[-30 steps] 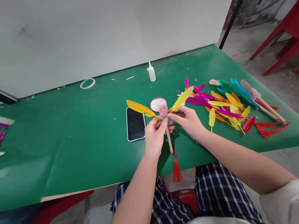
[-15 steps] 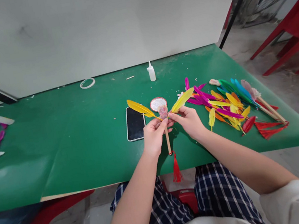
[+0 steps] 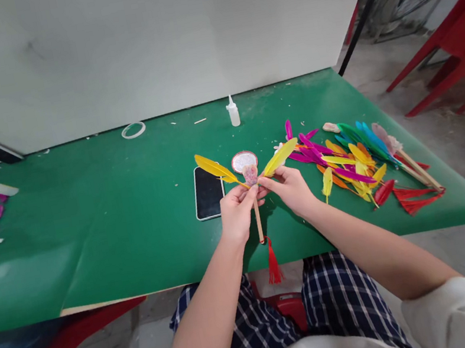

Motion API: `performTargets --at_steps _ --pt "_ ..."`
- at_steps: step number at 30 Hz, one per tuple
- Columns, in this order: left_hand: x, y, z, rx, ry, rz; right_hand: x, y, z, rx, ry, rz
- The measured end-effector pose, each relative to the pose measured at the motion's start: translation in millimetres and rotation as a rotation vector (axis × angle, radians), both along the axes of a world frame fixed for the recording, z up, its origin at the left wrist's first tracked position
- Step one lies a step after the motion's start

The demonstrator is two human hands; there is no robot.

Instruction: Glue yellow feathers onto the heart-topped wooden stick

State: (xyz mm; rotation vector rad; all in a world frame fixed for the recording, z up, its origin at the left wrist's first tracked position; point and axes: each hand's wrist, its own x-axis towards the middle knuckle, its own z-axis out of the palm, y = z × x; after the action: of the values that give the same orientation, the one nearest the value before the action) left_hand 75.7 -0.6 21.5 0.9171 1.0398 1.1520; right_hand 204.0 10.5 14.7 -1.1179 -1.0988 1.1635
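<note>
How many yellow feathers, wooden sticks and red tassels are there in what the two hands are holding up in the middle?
Yellow feathers: 2
Wooden stick: 1
Red tassel: 1
Total: 4

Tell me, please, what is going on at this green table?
The left hand holds a wooden stick just below its pink tip, with a red tassel hanging from the bottom. The right hand appears to pinch the base of a yellow feather beside that tip, while a second feather slants out on the other side. A phone lies near the left hand, a white bottle stands farther back, and loose feathers lie to the right.
</note>
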Motion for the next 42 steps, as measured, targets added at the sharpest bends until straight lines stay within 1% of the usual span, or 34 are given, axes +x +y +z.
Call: performTargets --at_steps 6,9,12,18,21,26,32,39,42 --pt "0.9 -0.6 2.2 0.008 0.0 -0.008 1.0 1.3 -2.1 0.01 -0.012 0.001" --pt "0.8 -1.2 3.6 0.012 0.004 -0.004 0.5 0.9 -3.1 0.02 -0.005 0.051" --pt "-0.3 -1.0 4.2 0.018 -0.002 -0.028 -0.2 0.0 -2.3 0.032 0.0 0.091" --pt "-1.4 -0.6 7.0 -0.026 -0.058 -0.144 1.0 0.4 2.9 -0.031 0.01 0.021" --pt "-1.0 -0.9 8.4 -0.036 -0.097 -0.175 1.3 0.8 4.5 -0.044 0.015 0.001" --pt "-0.9 0.0 7.8 -0.031 -0.113 -0.149 1.4 0.8 3.1 -0.029 0.007 0.019" --pt "-1.3 1.2 4.3 -0.012 -0.101 -0.128 2.5 0.9 -1.1 0.035 -0.038 0.028" --pt "-1.3 1.6 3.4 -0.012 -0.099 -0.12 1.1 0.6 -1.3 0.039 -0.058 0.033" --pt "-1.7 1.4 4.5 -0.036 -0.054 -0.132 1.3 1.1 -0.9 0.041 -0.072 0.012"
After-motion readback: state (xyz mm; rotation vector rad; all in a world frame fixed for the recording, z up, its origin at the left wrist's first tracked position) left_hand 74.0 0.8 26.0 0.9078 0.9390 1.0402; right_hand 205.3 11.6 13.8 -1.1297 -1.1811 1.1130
